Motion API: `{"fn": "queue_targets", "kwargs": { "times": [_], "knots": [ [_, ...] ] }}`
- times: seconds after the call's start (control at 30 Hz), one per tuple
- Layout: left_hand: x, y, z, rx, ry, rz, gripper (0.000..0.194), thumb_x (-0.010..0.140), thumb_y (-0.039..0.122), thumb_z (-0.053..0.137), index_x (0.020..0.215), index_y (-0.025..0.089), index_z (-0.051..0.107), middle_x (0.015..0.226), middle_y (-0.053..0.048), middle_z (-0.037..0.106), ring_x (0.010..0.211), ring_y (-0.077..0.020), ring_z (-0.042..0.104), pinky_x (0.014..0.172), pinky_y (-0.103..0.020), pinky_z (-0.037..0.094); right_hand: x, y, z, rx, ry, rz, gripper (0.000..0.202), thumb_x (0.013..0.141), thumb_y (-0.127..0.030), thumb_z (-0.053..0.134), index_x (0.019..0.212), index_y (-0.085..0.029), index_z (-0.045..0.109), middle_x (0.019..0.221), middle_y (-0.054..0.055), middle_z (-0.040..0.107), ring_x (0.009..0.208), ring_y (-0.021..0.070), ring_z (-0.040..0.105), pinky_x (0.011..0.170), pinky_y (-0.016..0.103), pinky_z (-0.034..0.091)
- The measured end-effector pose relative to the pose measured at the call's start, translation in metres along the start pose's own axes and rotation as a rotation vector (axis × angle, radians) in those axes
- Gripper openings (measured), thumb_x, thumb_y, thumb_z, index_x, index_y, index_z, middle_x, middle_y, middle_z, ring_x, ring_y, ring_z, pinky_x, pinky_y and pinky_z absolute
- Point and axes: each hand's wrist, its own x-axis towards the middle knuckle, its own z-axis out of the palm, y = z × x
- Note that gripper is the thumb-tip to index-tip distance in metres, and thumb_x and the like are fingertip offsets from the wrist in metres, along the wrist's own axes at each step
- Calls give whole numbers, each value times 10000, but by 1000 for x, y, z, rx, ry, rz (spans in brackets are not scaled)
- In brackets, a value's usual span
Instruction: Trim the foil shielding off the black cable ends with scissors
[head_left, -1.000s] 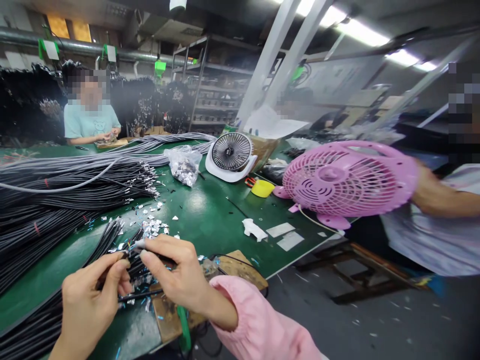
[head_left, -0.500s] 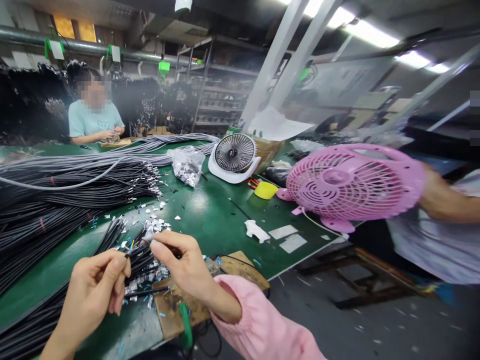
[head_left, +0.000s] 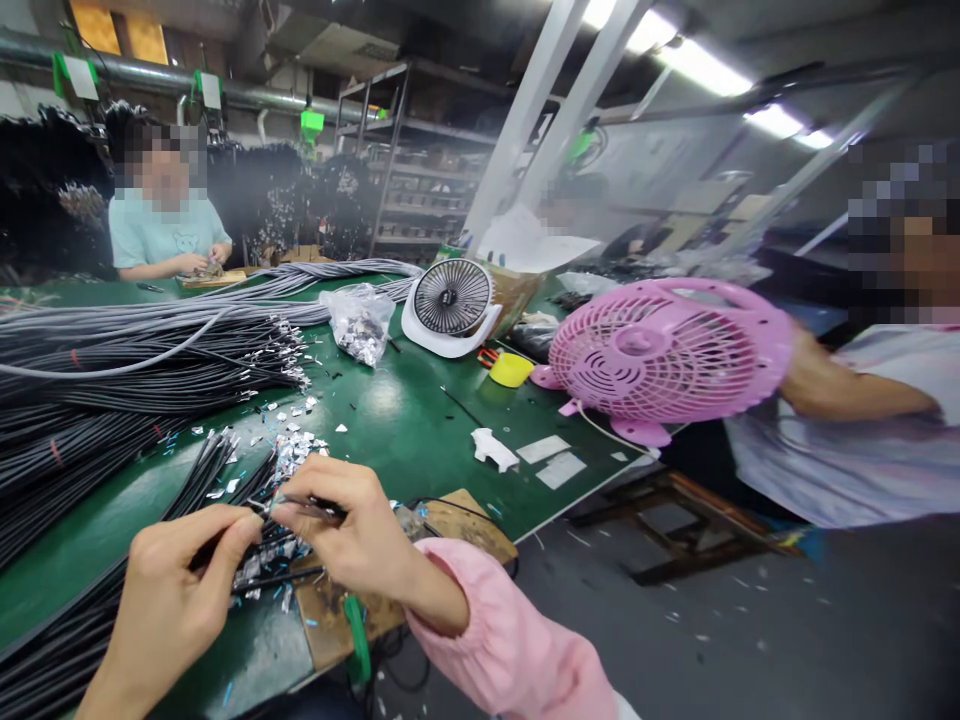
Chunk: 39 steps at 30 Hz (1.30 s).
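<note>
My left hand [head_left: 176,590] pinches the end of a black cable between thumb and forefinger, with thin wire ends showing at the tips. Close against it, my right hand [head_left: 352,525] is closed with its fingertips at the same wire ends. A slim dark object [head_left: 324,507] shows between its fingers and palm; its kind is unclear. Beneath both hands lie black cables [head_left: 45,655] and scraps of silver foil [head_left: 296,452]. A worn wooden board [head_left: 319,625] with a green strap-like piece [head_left: 358,640] is below my right wrist.
Bundles of black cable [head_left: 112,400] and grey cable [head_left: 292,280] cover the left of the green table [head_left: 397,440]. A bag [head_left: 361,325], white fan [head_left: 450,300], yellow tape roll [head_left: 511,370] and pink fan [head_left: 660,350] stand beyond. One person sits across, another at right, arm by the pink fan.
My right fingertips have come down to meet my left ones at the wire ends. The grey piece at them is no longer visible; a slim dark object shows in that hand. The view has shifted right.
</note>
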Motion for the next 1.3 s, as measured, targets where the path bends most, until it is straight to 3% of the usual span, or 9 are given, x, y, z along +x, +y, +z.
{"fn": "queue_targets", "kwargs": {
  "times": [0.17,0.23,0.3,0.4,0.53,0.73,0.97,1.13,1.3],
  "knots": [
    [6,8,-5,-74,-56,32,426,883,331,480,480,203,537,416,49,491,360,-84,427,360,-177,325,9,-9,4,338,-145,272,365,857,-471,624,638,-190,546,614,-20,516,579,116,488,542,238,419],
    [9,8,-4,-80,-34,37,395,870,319,493,497,203,549,426,51,508,366,-84,441,363,-171,336,11,-13,6,367,-151,351,372,856,-479,605,636,-195,510,578,-37,467,538,104,440,510,230,390],
    [9,7,-2,-60,1,32,348,851,315,516,528,204,585,449,49,544,382,-90,475,380,-166,368,11,-14,7,238,-99,297,305,872,-375,574,641,-195,492,588,-39,453,543,99,420,518,227,375],
    [8,5,0,-30,31,5,328,840,327,530,544,202,597,474,43,571,404,-97,510,403,-165,396,8,-9,7,-5,-43,76,209,882,-231,525,677,-190,526,654,-11,517,606,112,473,574,229,402],
    [7,3,1,-17,-2,-53,371,858,372,499,541,197,583,468,36,533,408,-98,476,400,-178,369,0,1,8,-168,-32,-87,144,868,-185,517,764,-184,617,693,22,579,624,131,513,591,245,418],
    [13,2,-1,-238,-266,-118,552,879,580,437,474,214,365,433,58,289,400,-84,256,367,-209,238,-9,6,15,62,4,222,310,876,-350,586,610,-190,602,517,-25,480,477,107,427,471,234,371],
    [15,9,4,-334,-314,-201,604,839,713,411,496,220,346,457,56,268,425,-88,250,374,-214,222,-14,16,23,113,123,390,298,880,-416,575,732,-170,656,499,-45,442,414,87,364,407,213,327],
    [9,1,12,-298,-241,-195,514,882,561,437,511,206,421,456,50,312,436,-91,280,378,-207,235,-11,16,14,-145,106,144,303,881,-373,563,637,-198,608,525,-19,461,493,116,416,485,239,354],
    [6,1,17,-131,-19,-189,426,850,392,485,479,208,387,467,50,335,448,-88,302,385,-200,219,-7,7,12,-329,43,-144,295,817,-275,572,535,-204,526,506,-13,454,471,103,356,480,257,286]
  ]
}}
